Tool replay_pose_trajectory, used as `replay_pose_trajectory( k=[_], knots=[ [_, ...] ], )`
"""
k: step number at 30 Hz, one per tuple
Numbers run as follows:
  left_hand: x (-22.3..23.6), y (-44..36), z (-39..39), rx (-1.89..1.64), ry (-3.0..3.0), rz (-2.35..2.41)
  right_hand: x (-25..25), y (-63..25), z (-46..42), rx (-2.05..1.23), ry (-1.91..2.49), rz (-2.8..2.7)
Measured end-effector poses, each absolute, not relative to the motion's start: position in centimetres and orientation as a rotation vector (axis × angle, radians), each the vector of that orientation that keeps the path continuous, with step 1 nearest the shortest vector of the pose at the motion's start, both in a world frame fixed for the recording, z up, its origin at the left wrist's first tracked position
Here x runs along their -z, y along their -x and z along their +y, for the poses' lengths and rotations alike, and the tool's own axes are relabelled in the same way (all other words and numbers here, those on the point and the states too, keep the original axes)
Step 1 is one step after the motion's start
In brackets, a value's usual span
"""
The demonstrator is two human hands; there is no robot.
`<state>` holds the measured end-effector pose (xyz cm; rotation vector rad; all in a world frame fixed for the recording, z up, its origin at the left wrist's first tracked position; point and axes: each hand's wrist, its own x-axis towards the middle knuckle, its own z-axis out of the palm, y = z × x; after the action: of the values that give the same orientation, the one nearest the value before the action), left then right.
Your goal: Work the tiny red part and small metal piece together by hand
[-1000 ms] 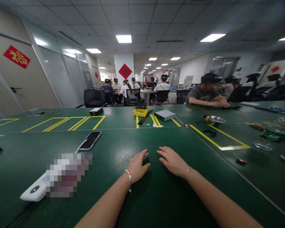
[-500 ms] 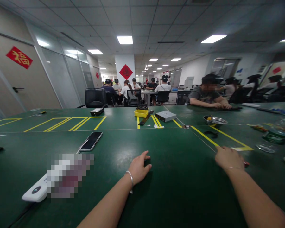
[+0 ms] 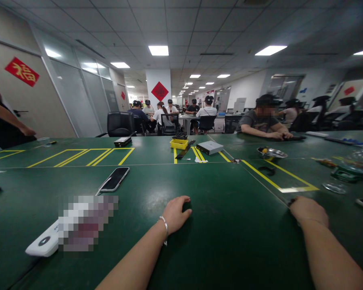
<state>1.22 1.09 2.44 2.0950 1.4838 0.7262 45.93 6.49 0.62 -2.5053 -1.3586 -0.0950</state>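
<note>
My left hand (image 3: 176,213) rests over the green table (image 3: 230,237) with its fingers slightly bent and the thumb apart, holding nothing. To the right, my right hand (image 3: 309,211) is curled down at the table top, over the spot where a small dark-and-red object lay. A dark bit shows at its fingertips, but most of what lies under the fingers is hidden. Just beyond this hand is a yellow tape outline (image 3: 261,176) with a black curved piece (image 3: 268,170) in it.
A phone (image 3: 115,179) and a white device (image 3: 44,243), partly blurred out, lie on the left. Farther back are a yellow basket (image 3: 178,143), a grey box (image 3: 210,147) and a metal bowl (image 3: 272,153). A person (image 3: 261,121) sits across; another (image 3: 9,121) stands far left.
My right hand has moved from beside my left hand to the right, onto the small dark-and-red object, and its fingers have curled. My left hand stays put. A person has appeared at far left.
</note>
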Motion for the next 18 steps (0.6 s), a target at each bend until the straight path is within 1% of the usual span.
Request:
replay_pose_trajectory(
  k=[3, 5, 8, 13, 16, 18],
  knots=[
    [-2.3, -1.2, 1.2, -0.722, -2.113, 1.480, -1.5, -45.1, 6.0, -0.126, 2.550, -1.262],
    [-2.3, -1.2, 1.1, -0.722, -2.113, 1.487, -2.0, -44.5, 5.7, -0.163, 2.548, -1.172],
    [-2.6, -1.3, 1.0, -0.716, -2.106, 1.503, -2.4, -43.7, 5.4, -0.126, 2.535, -1.092],
    [-2.7, -1.3, 1.0, -0.716, -2.110, 1.500, -3.3, -42.4, 5.3, -0.043, 2.528, -1.187],
    [-2.5, -1.3, 1.1, -0.730, -2.125, 1.493, -4.0, -40.7, 5.8, 0.003, 2.434, -1.379],
    [-2.3, -1.3, 1.3, -0.750, -2.128, 1.484, -4.4, -38.4, 6.3, 0.055, 2.273, -1.596]
  ],
)
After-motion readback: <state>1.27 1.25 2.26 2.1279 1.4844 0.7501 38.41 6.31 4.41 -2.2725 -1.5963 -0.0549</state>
